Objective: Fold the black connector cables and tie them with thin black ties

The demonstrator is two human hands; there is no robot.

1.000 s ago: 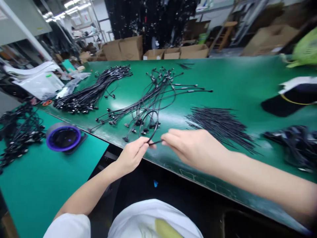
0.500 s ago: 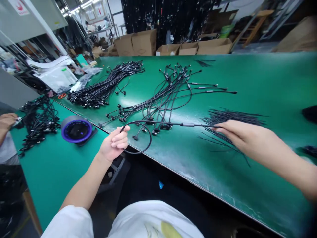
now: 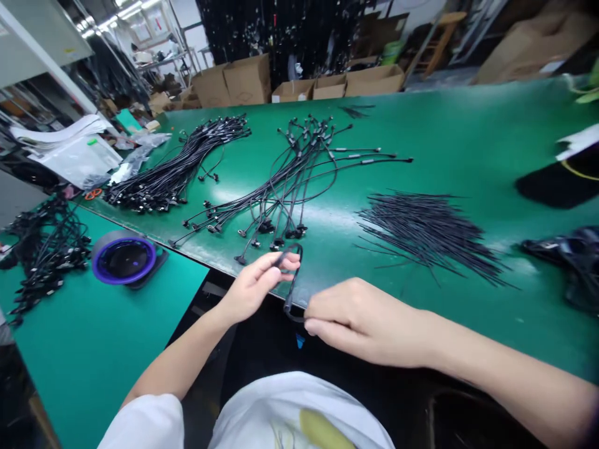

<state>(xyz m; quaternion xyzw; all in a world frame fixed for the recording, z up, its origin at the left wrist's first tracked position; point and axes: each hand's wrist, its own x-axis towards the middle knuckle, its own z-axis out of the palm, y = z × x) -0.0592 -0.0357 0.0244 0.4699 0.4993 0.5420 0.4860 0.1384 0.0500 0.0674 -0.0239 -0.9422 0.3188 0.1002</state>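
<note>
A short black cable is looped between my two hands at the front edge of the green table. My left hand pinches its upper part between thumb and fingers. Lower and to the right, my right hand is closed on the other end, and its fingers hide that end. Just beyond my left hand lies a loose bunch of black cables with small connectors. To the right of it is a pile of thin black strips, like cable ties.
A thicker bundle of cables lies at the back left. A purple-rimmed round object stands on the lower left table, beside a tangled cable heap. A dark cap-like item is at the right. Cardboard boxes line the far edge.
My right hand has come left and toward my body, away from the pile of strips. The cable, stretched straight before, is now bent into a loop between my hands. The view has turned right.
</note>
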